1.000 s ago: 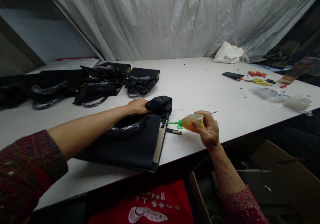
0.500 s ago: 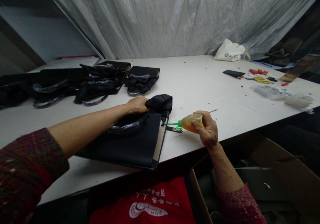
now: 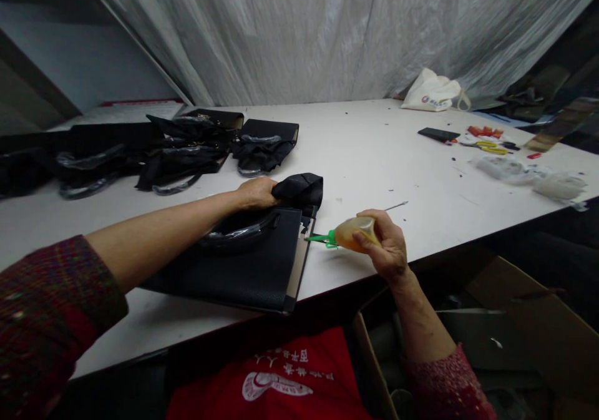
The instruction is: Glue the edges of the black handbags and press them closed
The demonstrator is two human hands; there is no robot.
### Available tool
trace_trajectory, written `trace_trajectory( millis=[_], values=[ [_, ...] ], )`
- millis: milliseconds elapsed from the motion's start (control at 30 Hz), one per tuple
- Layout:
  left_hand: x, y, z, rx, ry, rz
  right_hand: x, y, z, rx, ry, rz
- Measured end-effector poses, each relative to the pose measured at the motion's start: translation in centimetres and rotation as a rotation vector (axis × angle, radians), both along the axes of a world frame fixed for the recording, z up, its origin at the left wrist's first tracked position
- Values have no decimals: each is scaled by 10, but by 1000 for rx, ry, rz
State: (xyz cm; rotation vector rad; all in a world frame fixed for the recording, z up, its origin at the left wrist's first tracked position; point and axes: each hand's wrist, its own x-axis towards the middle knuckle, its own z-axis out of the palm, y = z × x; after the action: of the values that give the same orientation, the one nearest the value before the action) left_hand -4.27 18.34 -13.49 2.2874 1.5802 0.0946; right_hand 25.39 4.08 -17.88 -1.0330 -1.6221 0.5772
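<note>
Two bare arms reach in over a white table [image 3: 365, 151], the left one stretched long from the lower left of the frame to its centre, forearm slanting across a black handbag [image 3: 243, 273]. The left hand [image 3: 257, 193] is palm down, grasping the bunched black lining [image 3: 300, 189] at the bag's top right corner, its fingertips partly hidden by the cloth. From the lower right, the right forearm rises steeply, and the right hand [image 3: 387, 245] is wrapped round an amber squeeze bottle [image 3: 350, 233], thumb along the near side, the bottle lying almost level. Its green nozzle [image 3: 321, 238] points left, with the tip at the beige side edge [image 3: 296, 272] of the bag, just below the lining; whether it touches cannot be told. The handbag lies left of centre in the lower half of the frame, near the table's front edge, its plastic-wrapped handle [image 3: 241, 233] below the left forearm. Compared with a second ago, the bottle has moved left and the nozzle tip sits lower along that edge; the metal-ended strap that showed beneath is now mostly covered, and more of a thin metal rod [image 3: 397, 206] shows behind the right hand. The left hand keeps its hold on the lining.
</note>
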Motion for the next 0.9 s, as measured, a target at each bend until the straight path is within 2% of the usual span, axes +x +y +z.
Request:
trace_trajectory(
  millis=[100,233,333,400,567,767,900],
  values=[
    [0,-1,1,6,4,-3,0,-2,-1,-19,-11,57],
    [1,-2,2,13,2,-2,2,-6,-4,-10,37,-31],
    [1,-3,3,3,-5,5,4,-8,-4,-70,32,62],
    [1,-3,2,-7,-8,10,4,-6,-3,-68,75,72],
    [0,0,0,7,10,5,2,13,-1,78,163,-127],
    [2,-1,4,8,14,0,6,31,2,76,26,-128],
    [3,-4,7,-2,8,-13,7,32,7,150,29,-187]
  ],
)
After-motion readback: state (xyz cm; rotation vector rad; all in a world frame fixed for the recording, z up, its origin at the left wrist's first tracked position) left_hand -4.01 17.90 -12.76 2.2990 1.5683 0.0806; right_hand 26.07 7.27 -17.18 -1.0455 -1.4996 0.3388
